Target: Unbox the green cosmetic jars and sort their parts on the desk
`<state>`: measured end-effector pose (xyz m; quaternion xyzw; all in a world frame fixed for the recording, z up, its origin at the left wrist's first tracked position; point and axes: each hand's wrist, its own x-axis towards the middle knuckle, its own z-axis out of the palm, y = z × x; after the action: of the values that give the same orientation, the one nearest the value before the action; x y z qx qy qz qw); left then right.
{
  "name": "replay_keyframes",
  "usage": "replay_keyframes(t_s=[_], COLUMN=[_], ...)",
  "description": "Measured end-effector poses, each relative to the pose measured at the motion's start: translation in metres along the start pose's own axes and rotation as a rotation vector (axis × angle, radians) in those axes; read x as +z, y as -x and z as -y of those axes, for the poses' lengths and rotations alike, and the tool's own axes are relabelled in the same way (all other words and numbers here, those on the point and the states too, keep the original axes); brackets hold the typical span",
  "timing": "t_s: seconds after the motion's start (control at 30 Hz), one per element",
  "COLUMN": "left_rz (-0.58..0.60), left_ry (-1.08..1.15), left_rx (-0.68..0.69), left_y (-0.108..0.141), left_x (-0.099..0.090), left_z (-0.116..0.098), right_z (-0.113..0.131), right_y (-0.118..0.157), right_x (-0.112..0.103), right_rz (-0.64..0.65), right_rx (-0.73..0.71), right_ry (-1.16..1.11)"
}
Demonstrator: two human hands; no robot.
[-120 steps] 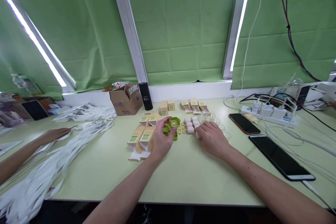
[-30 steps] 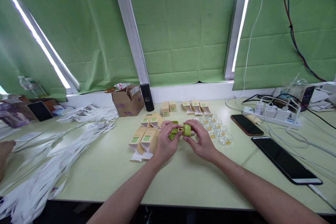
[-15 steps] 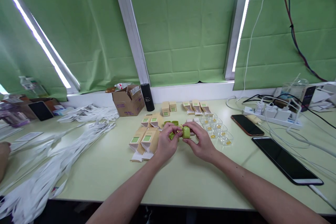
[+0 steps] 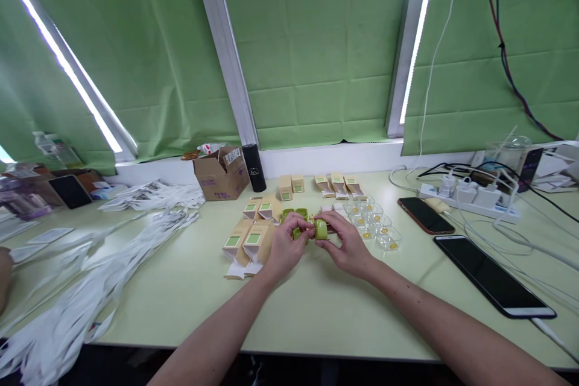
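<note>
A small glossy green container [image 4: 321,229] is between my two hands near the middle of the table. My right hand [image 4: 346,244] grips it between thumb and fingers from the right. Pinched fingers of my left hand [image 4: 291,243] meet its left side; what they pinch is too small to name. More green pieces [image 4: 288,213] lie just behind my left hand. Kraft paper boxes with green labels [image 4: 259,239] stand to the left, and others [image 4: 338,186] are farther back. Several clear plastic cups with yellow bits [image 4: 383,230] sit to the right of my right hand.
White strips [image 4: 104,265] cover the table's left side. A cardboard box [image 4: 221,176] and a black cylinder [image 4: 254,169] stand at the back. Two phones [image 4: 493,274] and a power strip with cables [image 4: 470,200] lie right. Part of another person's arm [image 4: 5,277] shows at the left edge.
The green container and my fingers have shifted very slightly. The other person's arm at the left edge has moved a little. My grip looks the same.
</note>
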<state>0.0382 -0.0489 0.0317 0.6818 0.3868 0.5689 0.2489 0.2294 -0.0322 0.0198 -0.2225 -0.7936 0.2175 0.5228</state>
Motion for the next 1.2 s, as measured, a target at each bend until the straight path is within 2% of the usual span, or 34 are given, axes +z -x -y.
replay_keyframes(t_s=[0.13,0.27,0.5,0.7,1.0,1.2], left_rz=[-0.010,-0.015,-0.004,-0.001,0.040,0.034], left_ry=[-0.002,-0.056,-0.104,-0.172,-0.266,-0.245], left_rx=[0.013,0.024,0.025,0.029,0.024,0.022], left_y=[0.000,0.000,0.002,0.001,0.000,0.000], left_x=[0.001,0.001,-0.002,-0.002,0.003,0.005], left_z=[-0.002,-0.005,-0.009,-0.012,-0.004,-0.006], right_z=[0.006,0.009,-0.001,-0.003,0.005,0.004], right_y=[-0.002,-0.003,-0.006,-0.007,-0.001,-0.002], right_x=[0.000,0.003,0.003,-0.002,0.002,0.003], right_rz=[-0.003,-0.029,-0.052,-0.073,-0.058,-0.131], right_rx=[0.057,0.183,0.263,0.252,0.244,0.181], right_ry=[-0.057,-0.264,-0.405,-0.349,-0.304,-0.222])
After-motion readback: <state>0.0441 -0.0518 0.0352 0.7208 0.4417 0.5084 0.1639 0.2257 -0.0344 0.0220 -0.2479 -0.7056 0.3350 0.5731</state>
